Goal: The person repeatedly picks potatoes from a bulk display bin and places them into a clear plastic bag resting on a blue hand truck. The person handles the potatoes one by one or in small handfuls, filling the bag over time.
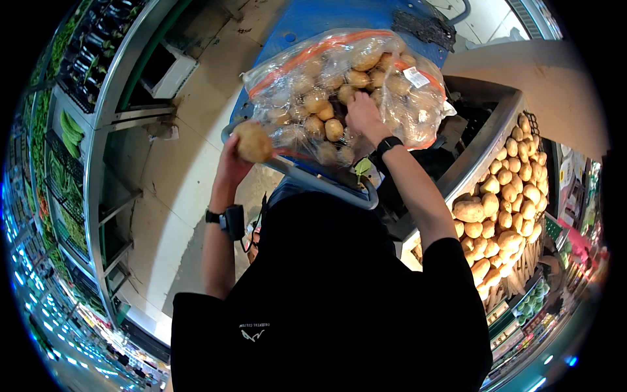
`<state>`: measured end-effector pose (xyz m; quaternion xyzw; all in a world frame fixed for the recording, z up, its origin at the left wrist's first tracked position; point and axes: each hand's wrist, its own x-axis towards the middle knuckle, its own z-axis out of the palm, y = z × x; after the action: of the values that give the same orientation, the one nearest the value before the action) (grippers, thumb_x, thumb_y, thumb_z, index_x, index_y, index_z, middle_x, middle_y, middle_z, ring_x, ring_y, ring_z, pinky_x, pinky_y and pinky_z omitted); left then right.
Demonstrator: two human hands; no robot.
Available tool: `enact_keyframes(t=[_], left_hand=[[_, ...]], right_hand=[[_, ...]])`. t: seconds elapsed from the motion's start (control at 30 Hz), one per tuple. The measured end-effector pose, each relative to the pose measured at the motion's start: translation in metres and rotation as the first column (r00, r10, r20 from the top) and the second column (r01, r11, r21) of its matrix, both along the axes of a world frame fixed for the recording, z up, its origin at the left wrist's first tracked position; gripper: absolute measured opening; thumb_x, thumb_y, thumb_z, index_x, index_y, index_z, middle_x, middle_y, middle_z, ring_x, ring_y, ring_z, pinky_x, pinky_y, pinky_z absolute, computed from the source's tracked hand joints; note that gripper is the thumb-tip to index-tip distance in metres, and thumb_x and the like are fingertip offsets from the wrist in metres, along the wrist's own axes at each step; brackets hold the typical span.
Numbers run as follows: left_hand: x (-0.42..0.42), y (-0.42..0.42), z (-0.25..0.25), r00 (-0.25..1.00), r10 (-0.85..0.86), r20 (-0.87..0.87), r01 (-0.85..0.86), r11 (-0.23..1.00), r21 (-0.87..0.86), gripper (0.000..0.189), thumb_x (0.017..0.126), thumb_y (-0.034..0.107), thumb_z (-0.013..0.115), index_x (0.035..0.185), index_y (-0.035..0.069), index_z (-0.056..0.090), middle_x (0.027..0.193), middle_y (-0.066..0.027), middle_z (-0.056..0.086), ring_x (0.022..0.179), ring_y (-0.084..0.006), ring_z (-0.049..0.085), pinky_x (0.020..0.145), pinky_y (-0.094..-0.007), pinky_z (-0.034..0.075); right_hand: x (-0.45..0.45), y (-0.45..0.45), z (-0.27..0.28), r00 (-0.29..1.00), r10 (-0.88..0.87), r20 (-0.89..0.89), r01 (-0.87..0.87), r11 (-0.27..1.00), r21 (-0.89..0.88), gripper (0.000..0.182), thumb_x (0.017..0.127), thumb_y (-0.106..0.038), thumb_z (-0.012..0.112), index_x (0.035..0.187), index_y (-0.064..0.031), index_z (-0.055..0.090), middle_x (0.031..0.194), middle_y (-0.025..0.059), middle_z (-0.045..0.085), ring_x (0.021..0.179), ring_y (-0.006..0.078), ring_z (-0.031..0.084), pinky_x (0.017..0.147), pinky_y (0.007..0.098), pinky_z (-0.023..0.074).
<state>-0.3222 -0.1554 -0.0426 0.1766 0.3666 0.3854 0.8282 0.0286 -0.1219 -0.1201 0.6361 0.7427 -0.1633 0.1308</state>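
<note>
A large potato [253, 142] rests in my left hand [232, 164], held up beside the near left side of a clear plastic bag [289, 93] with orange bands. Many loose potatoes [334, 130] fill this bag, which is torn or open across the top. My right hand [363, 113] reaches into the opening, its fingertips down among the potatoes; whether they grip one is hidden. The bag lies on a blue flatbed cart [303, 19], and the cart's grey tubular handle [318, 181] runs between the bag and my body.
To my right, a metal-edged display stand [482, 142] bears a heap of potatoes [509, 191]. Shelving on the left holds eggplants [95, 46] and green vegetables [71, 133]. A dark, rumpled piece of material [423, 29] lies on the cart's far end. Tiled floor [181, 171] shows between cart and shelving.
</note>
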Motion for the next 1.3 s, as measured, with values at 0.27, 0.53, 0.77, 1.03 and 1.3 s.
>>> enact_keyframes(t=[0.27, 0.53, 0.77, 1.03, 1.3], left_hand=[[-0.082, -0.071, 0.024, 0.97, 0.176, -0.166, -0.176, 0.984, 0.019, 0.066, 0.087, 0.056, 0.053, 0.132, 0.009, 0.042, 0.111, -0.0211, 0.06, 0.102, -0.0318, 0.062, 0.082, -0.0471, 0.056], [-0.082, -0.091, 0.036, 0.964, 0.224, -0.141, -0.224, 0.975, 0.013, 0.067, 0.086, 0.058, 0.053, 0.13, 0.008, 0.042, 0.109, -0.0223, 0.06, 0.098, -0.0308, 0.063, 0.08, -0.0451, 0.057], [-0.084, -0.097, 0.025, 0.967, 0.245, -0.064, -0.246, 0.969, -0.001, 0.064, 0.09, 0.049, 0.055, 0.131, 0.003, 0.042, 0.119, -0.0176, 0.056, 0.11, -0.0347, 0.061, 0.085, -0.0481, 0.055], [-0.084, -0.103, 0.02, 0.958, 0.272, -0.087, -0.27, 0.962, 0.035, 0.057, 0.091, 0.043, 0.056, 0.13, 0.002, 0.045, 0.123, -0.0153, 0.055, 0.112, -0.0335, 0.06, 0.097, -0.0444, 0.048], [-0.085, -0.112, 0.015, 0.938, 0.328, -0.114, -0.331, 0.944, -0.007, 0.057, 0.091, 0.041, 0.058, 0.131, 0.003, 0.045, 0.124, -0.0153, 0.055, 0.114, -0.0321, 0.059, 0.1, -0.0439, 0.046]], right_hand=[[-0.011, 0.007, -0.043, 0.982, -0.049, 0.181, 0.038, 0.997, 0.064, 0.085, 0.074, -0.037, 0.071, 0.136, 0.0104, 0.035, 0.119, 0.0216, 0.051, 0.117, 0.0353, 0.048, 0.114, 0.0506, 0.0206], [-0.018, 0.016, -0.05, 0.978, -0.133, 0.163, 0.103, 0.978, 0.181, 0.074, 0.075, -0.042, 0.074, 0.124, 0.003, 0.043, 0.106, 0.0158, 0.062, 0.105, 0.0287, 0.057, 0.091, 0.0418, 0.0358], [-0.013, 0.012, -0.043, 0.977, -0.008, 0.213, 0.006, 1.0, 0.01, 0.079, 0.074, -0.057, 0.071, 0.121, 0.0016, 0.048, 0.106, 0.016, 0.064, 0.099, 0.0281, 0.062, 0.094, 0.0415, 0.0372], [0.007, 0.03, -0.025, 0.941, 0.23, 0.248, -0.177, 0.96, -0.219, 0.09, 0.073, -0.063, 0.067, 0.125, 0.0068, 0.045, 0.097, 0.019, 0.069, 0.092, 0.0272, 0.068, 0.092, 0.0412, 0.0424], [0.006, 0.046, 0.0, 0.988, 0.155, 0.007, -0.149, 0.96, -0.238, 0.095, 0.069, -0.065, 0.066, 0.123, 0.0098, 0.045, 0.096, 0.0238, 0.069, 0.09, 0.0365, 0.068, 0.081, 0.0435, 0.054]])
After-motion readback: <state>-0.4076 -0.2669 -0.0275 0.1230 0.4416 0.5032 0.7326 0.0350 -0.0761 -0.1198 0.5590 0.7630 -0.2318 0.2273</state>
